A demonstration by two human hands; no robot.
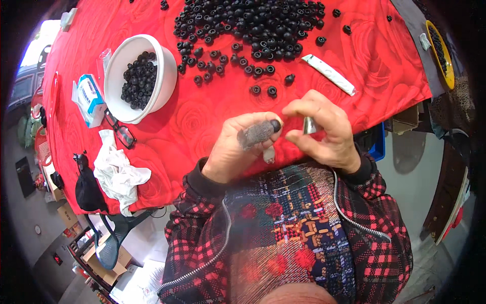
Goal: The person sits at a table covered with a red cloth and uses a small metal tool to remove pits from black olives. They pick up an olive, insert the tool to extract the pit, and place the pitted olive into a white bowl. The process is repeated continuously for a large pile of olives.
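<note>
My left hand (pixel 228 147) is pinched on a small round black part (pixel 275 125) in front of my chest. A worn grey wrap (pixel 256 135) covers one of its digits, and a pale wrap (pixel 269 154) shows on a fingertip below. Just to the right, my right hand (pixel 324 129) curls its fingers around a small shiny metal piece (pixel 309 125); most of that piece is hidden, so its kind is unclear. The two hands are close but apart. Beyond them, a big pile of similar black parts (pixel 253 25) spreads over the red tablecloth (pixel 197 119).
A white tub (pixel 169 81) partly filled with black parts stands at the left. Near it are a blue-white box (pixel 91 101), eyeglasses (pixel 124 134), a white cloth (pixel 119 169) and a black pouch-like item (pixel 90 187). A white wrapped strip (pixel 330 75) and a yellow tray (pixel 449 76) are at the right.
</note>
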